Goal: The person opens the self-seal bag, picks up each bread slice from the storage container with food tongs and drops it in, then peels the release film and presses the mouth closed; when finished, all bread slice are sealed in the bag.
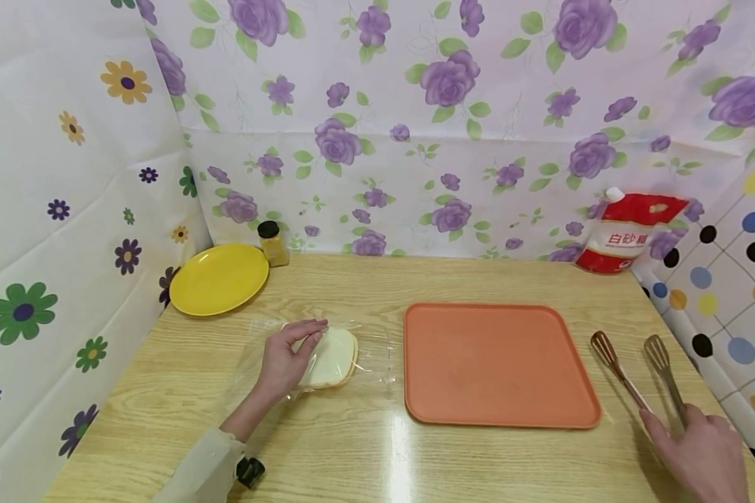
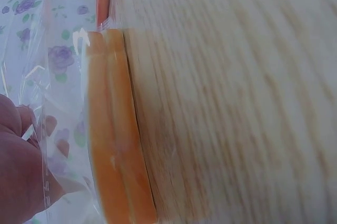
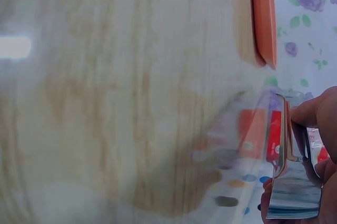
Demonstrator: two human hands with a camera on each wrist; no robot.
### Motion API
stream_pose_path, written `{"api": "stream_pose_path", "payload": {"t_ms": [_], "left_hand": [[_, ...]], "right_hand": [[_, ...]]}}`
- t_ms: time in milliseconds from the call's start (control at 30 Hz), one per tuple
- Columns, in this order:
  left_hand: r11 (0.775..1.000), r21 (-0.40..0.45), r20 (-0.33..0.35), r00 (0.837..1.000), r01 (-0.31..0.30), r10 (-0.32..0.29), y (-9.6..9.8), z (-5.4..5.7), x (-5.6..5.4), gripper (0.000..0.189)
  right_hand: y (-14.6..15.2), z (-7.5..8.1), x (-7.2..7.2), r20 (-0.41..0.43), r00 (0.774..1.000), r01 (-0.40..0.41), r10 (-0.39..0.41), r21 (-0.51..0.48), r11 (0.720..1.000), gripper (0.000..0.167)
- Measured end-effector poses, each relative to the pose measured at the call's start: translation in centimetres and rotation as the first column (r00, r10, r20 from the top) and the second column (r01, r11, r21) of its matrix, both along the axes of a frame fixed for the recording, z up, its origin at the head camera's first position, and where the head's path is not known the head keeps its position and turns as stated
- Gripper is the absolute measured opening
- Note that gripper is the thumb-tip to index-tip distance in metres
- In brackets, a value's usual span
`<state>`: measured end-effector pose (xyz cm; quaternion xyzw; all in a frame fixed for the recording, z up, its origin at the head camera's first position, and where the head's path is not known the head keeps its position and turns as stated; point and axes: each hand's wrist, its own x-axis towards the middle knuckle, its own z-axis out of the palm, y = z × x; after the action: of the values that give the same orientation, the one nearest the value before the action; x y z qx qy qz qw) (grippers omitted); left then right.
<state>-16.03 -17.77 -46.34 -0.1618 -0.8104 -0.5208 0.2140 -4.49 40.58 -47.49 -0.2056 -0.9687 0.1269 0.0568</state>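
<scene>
Two stacked bread slices lie in a clear plastic bag on the table, left of centre. The thumb and fingertips of my left hand pinch the bag's film above the slices' left side. In the left wrist view, the crusts of the bread slices stand out beside my left hand. At the table's right, my right hand grips metal tongs, whose two slotted heads are spread apart. The bent end of the tongs shows near the right hand in the right wrist view.
An orange tray lies between the bread and the tongs. A yellow plate leans at the back left next to a black-capped jar. A red and white sugar pouch stands at the back right. Patterned cloth walls border the table.
</scene>
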Motion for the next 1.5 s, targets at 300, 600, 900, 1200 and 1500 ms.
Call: {"api": "stream_pose_path", "payload": {"t_ms": [300, 600, 900, 1200, 1500], "left_hand": [[1.000, 0.005, -0.001, 1.000, 0.004, -0.004, 0.0, -0.1, 0.1, 0.016], [1.000, 0.009, 0.018, 1.000, -0.001, 0.001, 0.0, -0.1, 0.2, 0.016], [1.000, 0.004, 0.005, 1.000, 0.004, -0.004, 0.0, -0.1, 0.1, 0.016], [1.000, 0.000, 0.025, 1.000, 0.004, -0.004, 0.0, 0.1, 0.1, 0.016], [1.000, -0.004, 0.024, 1.000, 0.005, -0.005, -0.1, 0.0, 0.2, 0.017]], "right_hand": [[0.3, -0.8, 0.2, -0.040, 0.998, -0.040, 0.039, -0.009, 0.999, 0.072], [0.5, -1.4, -0.1, -0.015, 0.999, -0.043, 0.043, -0.029, 0.999, 0.074], [0.0, -1.1, -0.4, 0.097, 0.995, 0.006, -0.003, -0.026, 1.000, 0.080], [-0.3, -1.1, -0.4, 0.128, 0.991, 0.039, -0.032, -0.049, 0.998, 0.082], [-0.3, -1.2, -0.4, 0.136, 0.990, 0.051, -0.042, -0.062, 0.997, 0.088]]}}
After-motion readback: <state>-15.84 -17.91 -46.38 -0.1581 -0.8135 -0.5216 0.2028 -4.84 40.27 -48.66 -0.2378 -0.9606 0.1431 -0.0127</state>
